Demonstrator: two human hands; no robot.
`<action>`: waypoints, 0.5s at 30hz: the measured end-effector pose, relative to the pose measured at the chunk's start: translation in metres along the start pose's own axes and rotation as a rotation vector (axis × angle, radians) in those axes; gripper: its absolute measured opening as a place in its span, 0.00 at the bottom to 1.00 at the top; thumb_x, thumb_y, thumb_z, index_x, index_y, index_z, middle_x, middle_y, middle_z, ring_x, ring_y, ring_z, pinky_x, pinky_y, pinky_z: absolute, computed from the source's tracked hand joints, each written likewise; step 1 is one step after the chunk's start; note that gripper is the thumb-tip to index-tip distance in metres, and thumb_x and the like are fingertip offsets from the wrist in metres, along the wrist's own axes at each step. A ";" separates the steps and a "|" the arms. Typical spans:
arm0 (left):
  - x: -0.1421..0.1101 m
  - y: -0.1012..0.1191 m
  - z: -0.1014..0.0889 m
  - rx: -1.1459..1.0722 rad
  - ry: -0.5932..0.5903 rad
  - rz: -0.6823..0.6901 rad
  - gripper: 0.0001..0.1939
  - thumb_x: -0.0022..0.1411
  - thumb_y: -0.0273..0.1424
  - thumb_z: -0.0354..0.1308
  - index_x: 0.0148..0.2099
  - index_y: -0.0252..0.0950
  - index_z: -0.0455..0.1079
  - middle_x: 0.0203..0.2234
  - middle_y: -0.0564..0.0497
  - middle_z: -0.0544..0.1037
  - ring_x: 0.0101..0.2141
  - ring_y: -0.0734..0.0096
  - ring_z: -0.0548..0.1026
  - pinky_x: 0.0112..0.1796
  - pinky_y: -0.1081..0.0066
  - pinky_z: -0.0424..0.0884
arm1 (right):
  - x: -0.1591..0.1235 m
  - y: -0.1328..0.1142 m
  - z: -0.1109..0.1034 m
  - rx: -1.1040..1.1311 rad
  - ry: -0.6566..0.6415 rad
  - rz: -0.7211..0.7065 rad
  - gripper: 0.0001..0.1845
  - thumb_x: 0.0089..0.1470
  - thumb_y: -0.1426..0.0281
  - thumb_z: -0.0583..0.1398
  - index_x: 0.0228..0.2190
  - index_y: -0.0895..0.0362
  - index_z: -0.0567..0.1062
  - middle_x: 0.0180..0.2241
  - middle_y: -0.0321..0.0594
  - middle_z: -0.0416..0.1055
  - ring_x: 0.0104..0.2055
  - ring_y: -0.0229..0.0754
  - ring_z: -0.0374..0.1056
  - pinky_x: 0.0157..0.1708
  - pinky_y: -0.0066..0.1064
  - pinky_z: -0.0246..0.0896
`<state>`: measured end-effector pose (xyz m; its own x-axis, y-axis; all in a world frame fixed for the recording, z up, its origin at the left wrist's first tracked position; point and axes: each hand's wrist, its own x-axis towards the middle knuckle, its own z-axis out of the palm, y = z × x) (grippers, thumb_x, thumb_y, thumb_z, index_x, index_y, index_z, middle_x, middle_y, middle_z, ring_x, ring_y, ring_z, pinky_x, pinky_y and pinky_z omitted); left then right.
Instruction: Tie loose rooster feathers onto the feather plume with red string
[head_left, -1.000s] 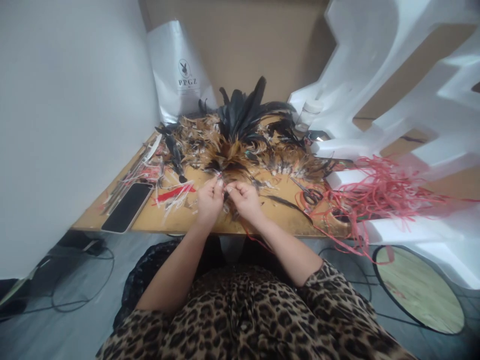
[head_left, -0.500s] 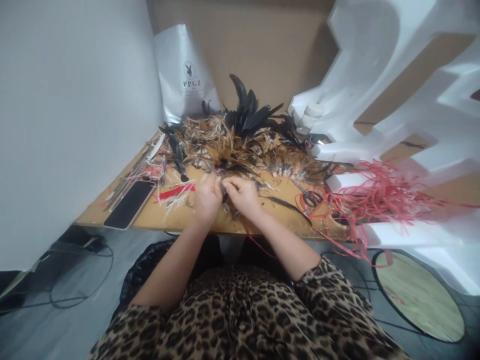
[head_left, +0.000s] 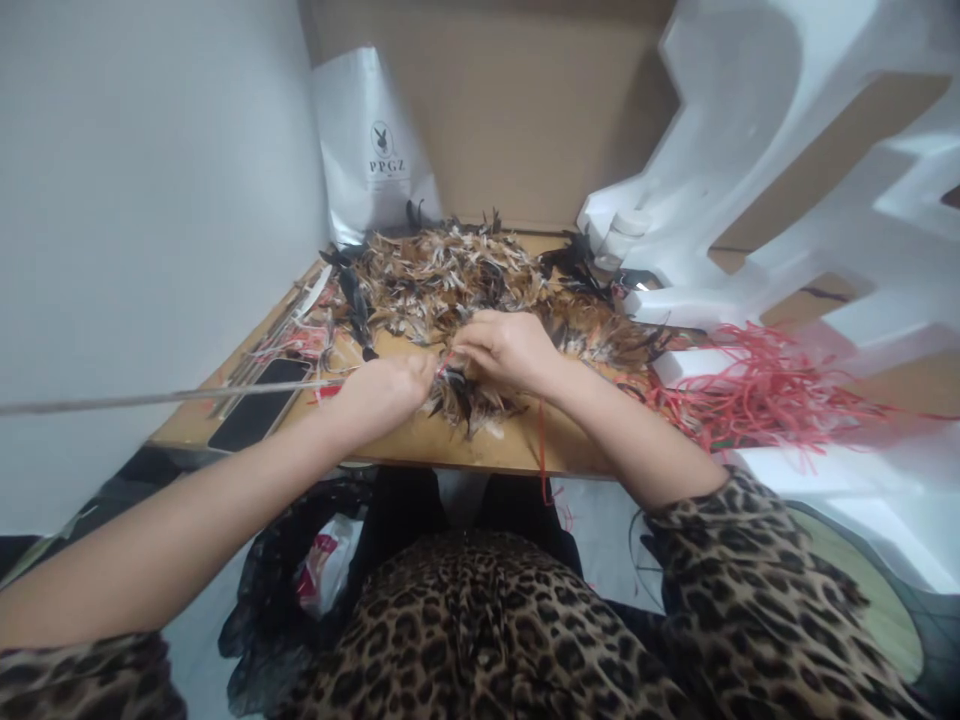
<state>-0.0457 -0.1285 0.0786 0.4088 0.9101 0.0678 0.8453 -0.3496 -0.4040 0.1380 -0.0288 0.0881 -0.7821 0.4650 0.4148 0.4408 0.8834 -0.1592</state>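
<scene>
One stick (head_left: 165, 398), left to centre

My left fingers (head_left: 421, 372) grip it; my right fingers (head_left: 471, 338), pinched together near its end, hide their contents. One phone (head_left: 259, 408), left of centre; feathers (head_left: 450, 270) upper centre, uncountable.

Stick (head_left: 150, 402): far end cut off by left edge; other end lost behind the left hand (head_left: 394, 390). What the right hand (head_left: 508, 348) has between its fingertips: too small to tell. Red strip (head_left: 328, 393): partly covered by left hand. Phone (head_left: 262, 405): crossed by stick. Bag (head_left: 375, 150): print under "PPGZ" illegible. Bottle (head_left: 622, 235): blurred, contents unclear. Disc (head_left: 881, 580): largely behind right sleeve (head_left: 772, 570). Left sleeve (head_left: 90, 680): cut off at frame's corner. Wrapper (head_left: 330, 560): lettering unreadable.
</scene>
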 end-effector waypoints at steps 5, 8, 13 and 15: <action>-0.014 -0.016 -0.025 0.035 0.065 0.130 0.21 0.63 0.20 0.40 0.56 0.29 0.61 0.30 0.44 0.73 0.31 0.64 0.74 0.28 0.69 0.67 | 0.030 0.012 -0.010 0.156 0.029 -0.132 0.13 0.56 0.64 0.57 0.32 0.56 0.80 0.29 0.38 0.72 0.32 0.36 0.64 0.32 0.27 0.51; -0.019 -0.023 -0.033 -0.010 0.082 0.106 0.20 0.63 0.21 0.41 0.55 0.31 0.62 0.29 0.45 0.73 0.31 0.65 0.74 0.29 0.70 0.68 | 0.043 0.009 -0.009 0.281 0.016 -0.179 0.11 0.55 0.65 0.58 0.30 0.56 0.80 0.29 0.37 0.73 0.32 0.35 0.65 0.34 0.26 0.53; -0.025 -0.027 -0.035 -0.061 0.056 0.158 0.17 0.60 0.19 0.45 0.50 0.34 0.65 0.31 0.46 0.74 0.32 0.67 0.74 0.31 0.71 0.68 | 0.053 -0.003 -0.004 0.349 0.000 -0.154 0.11 0.50 0.64 0.61 0.28 0.58 0.80 0.27 0.37 0.73 0.31 0.35 0.65 0.33 0.27 0.53; -0.028 -0.031 -0.035 -0.106 0.059 0.142 0.15 0.59 0.19 0.46 0.45 0.34 0.68 0.30 0.46 0.75 0.31 0.66 0.74 0.31 0.70 0.68 | 0.054 0.003 -0.002 0.424 -0.038 -0.091 0.12 0.48 0.63 0.62 0.27 0.59 0.80 0.26 0.37 0.73 0.30 0.35 0.65 0.33 0.27 0.53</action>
<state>-0.0710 -0.1512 0.1209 0.5434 0.8364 0.0715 0.8080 -0.4980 -0.3150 0.0978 -0.0013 0.1113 -0.8286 0.3787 0.4124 0.1553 0.8631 -0.4806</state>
